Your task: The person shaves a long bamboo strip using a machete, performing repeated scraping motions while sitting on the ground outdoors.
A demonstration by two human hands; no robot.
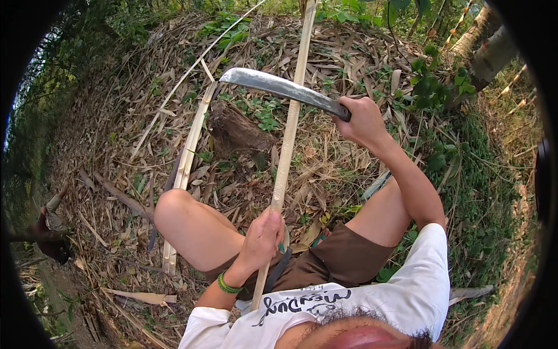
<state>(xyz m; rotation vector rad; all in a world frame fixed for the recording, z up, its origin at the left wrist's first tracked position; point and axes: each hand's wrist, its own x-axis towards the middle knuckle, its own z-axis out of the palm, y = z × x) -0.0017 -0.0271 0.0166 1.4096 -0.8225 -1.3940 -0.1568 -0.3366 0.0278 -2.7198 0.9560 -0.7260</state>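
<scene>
My left hand (263, 237) is closed round a long pale strip of split bamboo (285, 154), low down near my lap. The strip slants up and away from me past the top of the view. In my right hand (363, 121) is the dark handle of a machete (279, 87), gripped firmly. Its long grey blade points left and crosses the strip at about mid-length; whether the edge touches the bamboo I cannot tell. The blade's curved tip ends above a weathered wood stump (235, 129).
More split bamboo (190, 148) lies on the left beside my bent knee, with a thin strip (174, 96) beyond it. Dry leaves (133, 128) cover the ground. A tree trunk (488, 58) and leafy plants (433, 84) stand at the far right. Another person (52, 230) is at the far left.
</scene>
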